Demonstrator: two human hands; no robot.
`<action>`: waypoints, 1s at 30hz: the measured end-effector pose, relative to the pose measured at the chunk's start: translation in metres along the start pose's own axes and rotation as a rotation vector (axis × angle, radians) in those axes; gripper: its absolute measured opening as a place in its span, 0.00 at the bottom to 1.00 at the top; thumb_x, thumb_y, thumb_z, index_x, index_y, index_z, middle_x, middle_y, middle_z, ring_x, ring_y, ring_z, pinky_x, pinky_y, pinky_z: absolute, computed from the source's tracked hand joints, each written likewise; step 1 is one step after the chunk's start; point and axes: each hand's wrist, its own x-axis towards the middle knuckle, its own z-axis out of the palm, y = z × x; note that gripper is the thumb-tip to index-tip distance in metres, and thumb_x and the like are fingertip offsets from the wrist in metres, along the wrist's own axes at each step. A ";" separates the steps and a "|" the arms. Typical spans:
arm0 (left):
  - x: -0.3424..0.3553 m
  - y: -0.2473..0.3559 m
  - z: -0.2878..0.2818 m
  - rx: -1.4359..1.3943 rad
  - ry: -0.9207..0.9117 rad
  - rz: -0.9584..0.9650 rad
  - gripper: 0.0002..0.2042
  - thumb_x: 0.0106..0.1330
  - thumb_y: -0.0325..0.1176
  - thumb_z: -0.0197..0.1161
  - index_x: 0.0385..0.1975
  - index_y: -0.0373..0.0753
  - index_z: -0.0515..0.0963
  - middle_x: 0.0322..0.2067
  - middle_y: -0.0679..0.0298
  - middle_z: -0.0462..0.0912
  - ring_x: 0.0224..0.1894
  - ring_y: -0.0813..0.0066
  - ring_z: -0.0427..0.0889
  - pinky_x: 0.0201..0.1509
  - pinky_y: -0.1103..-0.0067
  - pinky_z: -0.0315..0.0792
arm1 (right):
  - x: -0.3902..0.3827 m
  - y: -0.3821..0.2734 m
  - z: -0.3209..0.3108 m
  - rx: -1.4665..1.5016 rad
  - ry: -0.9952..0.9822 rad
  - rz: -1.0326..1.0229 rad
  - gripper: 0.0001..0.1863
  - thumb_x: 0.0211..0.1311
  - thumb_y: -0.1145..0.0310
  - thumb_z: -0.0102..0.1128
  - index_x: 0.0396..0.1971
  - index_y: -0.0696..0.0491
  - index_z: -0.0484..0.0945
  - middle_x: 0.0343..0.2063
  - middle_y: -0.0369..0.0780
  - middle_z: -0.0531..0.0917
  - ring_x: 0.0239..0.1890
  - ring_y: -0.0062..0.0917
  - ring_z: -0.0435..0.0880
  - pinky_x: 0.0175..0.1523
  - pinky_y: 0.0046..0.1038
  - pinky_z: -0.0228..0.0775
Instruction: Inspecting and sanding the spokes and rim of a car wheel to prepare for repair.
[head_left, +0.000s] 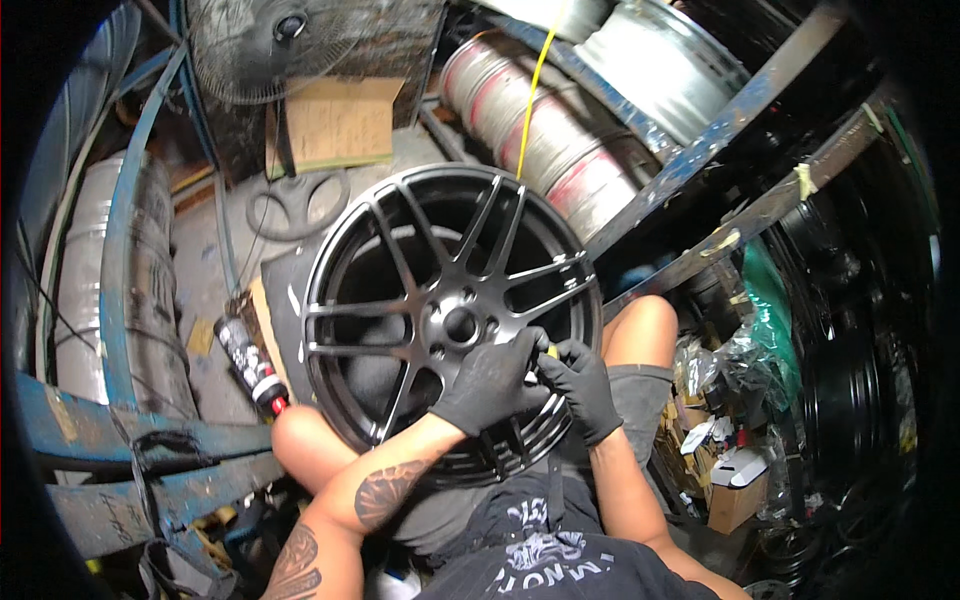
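A black multi-spoke wheel rim (462,322) lies face up between my knees, over a dark padded support. My left hand (490,380), in a black glove, is above the lower spokes with its fingers closed, close to the hub. Beside it, my gloved right hand (583,388) is closed too, and the fingertips of both hands meet over the rim's lower right part. A small yellow thing (553,351) shows at the right fingertips; its kind is too small to tell. Whatever my left fingers hold is hidden.
A bottle (245,360) with a dark label stands by my left knee. Ahead are a fan (290,30), cardboard (345,120) and a flat ring-shaped piece (298,205). Wheel barrels (540,120) rest beside blue metal racks (690,150). Plastic wrap and a cardboard box (738,495) lie at right.
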 end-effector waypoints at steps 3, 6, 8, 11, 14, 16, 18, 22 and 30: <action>-0.007 -0.003 0.004 0.051 0.054 0.006 0.30 0.51 0.36 0.77 0.51 0.39 0.68 0.32 0.50 0.83 0.34 0.45 0.85 0.38 0.58 0.77 | -0.001 0.006 0.010 -0.303 0.041 -0.125 0.15 0.63 0.65 0.75 0.40 0.58 0.81 0.31 0.32 0.83 0.33 0.12 0.78 0.40 0.19 0.73; -0.009 -0.005 0.004 0.017 0.047 0.065 0.30 0.55 0.35 0.75 0.56 0.39 0.69 0.42 0.51 0.83 0.44 0.48 0.84 0.45 0.60 0.77 | -0.002 0.010 0.000 -0.361 0.057 -0.071 0.11 0.66 0.67 0.72 0.40 0.58 0.82 0.29 0.32 0.83 0.33 0.12 0.78 0.39 0.20 0.73; -0.011 -0.009 0.003 0.005 0.070 0.083 0.31 0.56 0.34 0.75 0.59 0.39 0.69 0.47 0.52 0.81 0.49 0.51 0.83 0.50 0.62 0.77 | -0.001 0.013 0.001 -0.319 0.048 -0.098 0.09 0.69 0.69 0.69 0.40 0.58 0.81 0.29 0.32 0.82 0.32 0.12 0.78 0.38 0.19 0.73; -0.011 -0.004 -0.006 -0.192 0.014 -0.008 0.28 0.58 0.34 0.74 0.58 0.42 0.72 0.48 0.54 0.81 0.48 0.54 0.84 0.52 0.63 0.78 | -0.006 0.008 0.004 -0.259 0.065 -0.184 0.07 0.72 0.70 0.65 0.41 0.58 0.81 0.29 0.32 0.82 0.30 0.12 0.77 0.36 0.20 0.71; -0.013 -0.013 -0.004 -0.377 0.038 -0.059 0.16 0.65 0.32 0.71 0.50 0.36 0.78 0.39 0.58 0.82 0.41 0.67 0.85 0.47 0.72 0.77 | -0.011 0.006 0.002 -0.546 0.010 -0.349 0.09 0.73 0.69 0.63 0.44 0.59 0.81 0.30 0.36 0.84 0.32 0.16 0.81 0.39 0.24 0.74; -0.010 -0.013 -0.010 -0.347 0.043 -0.062 0.12 0.68 0.32 0.70 0.46 0.35 0.79 0.38 0.59 0.83 0.40 0.70 0.84 0.47 0.74 0.77 | -0.016 0.005 0.008 -0.510 0.000 -0.342 0.09 0.74 0.70 0.60 0.45 0.58 0.82 0.31 0.40 0.85 0.33 0.20 0.83 0.42 0.26 0.75; -0.007 -0.013 -0.014 -0.317 0.058 -0.047 0.12 0.68 0.34 0.70 0.45 0.34 0.80 0.36 0.58 0.83 0.39 0.70 0.84 0.47 0.75 0.77 | -0.018 -0.004 0.011 -0.540 -0.031 -0.452 0.09 0.75 0.70 0.58 0.46 0.57 0.83 0.34 0.41 0.87 0.36 0.23 0.85 0.44 0.27 0.76; -0.004 -0.012 -0.017 -0.246 0.100 0.037 0.10 0.67 0.34 0.72 0.40 0.35 0.81 0.37 0.60 0.84 0.37 0.73 0.84 0.45 0.76 0.76 | -0.017 -0.009 0.008 -0.479 -0.046 -0.415 0.10 0.76 0.68 0.58 0.46 0.58 0.82 0.36 0.40 0.87 0.39 0.23 0.85 0.47 0.26 0.76; -0.005 -0.002 -0.030 -0.619 -0.048 -0.149 0.10 0.67 0.34 0.73 0.38 0.36 0.82 0.35 0.70 0.82 0.39 0.86 0.80 0.44 0.83 0.75 | -0.021 0.001 0.012 -0.101 -0.047 -0.222 0.12 0.78 0.65 0.59 0.46 0.58 0.82 0.39 0.35 0.86 0.38 0.15 0.82 0.44 0.20 0.74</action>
